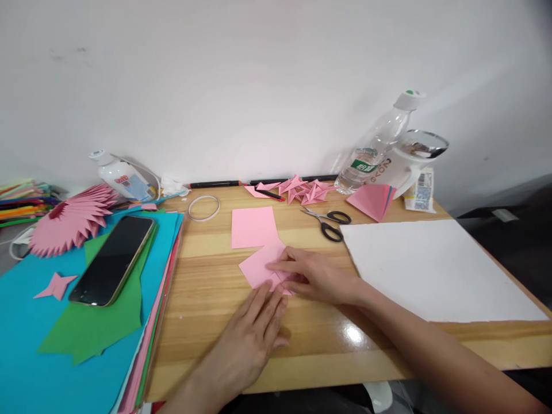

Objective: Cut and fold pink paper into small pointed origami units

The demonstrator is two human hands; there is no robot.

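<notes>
Pressing flat on a pink paper square [264, 265], both hands met near the middle of the wooden table [207, 299]. The right hand [317, 276] lay over the sheet's right part, fingers stretched out and unclenched, fingertips pinning the paper down. The left hand [254, 336] came from below, fingers likewise extended, their tips touching the sheet's lower edge; neither hand grasped anything. A second pink sheet [253, 226] lay just behind, touching the first.

Among the containers, a clear plastic bottle [374, 150] with a white cap leaned against the wall at the back right; its contents could not be told. Beside it stood a white holder with a shiny bowl [420, 145]. A smaller white bottle [123, 177] lay on its side at the back left. Scissors [330, 223] rested near folded pink pieces [304, 190], and a phone [112, 259] lay on stacked coloured paper [26, 345].
</notes>
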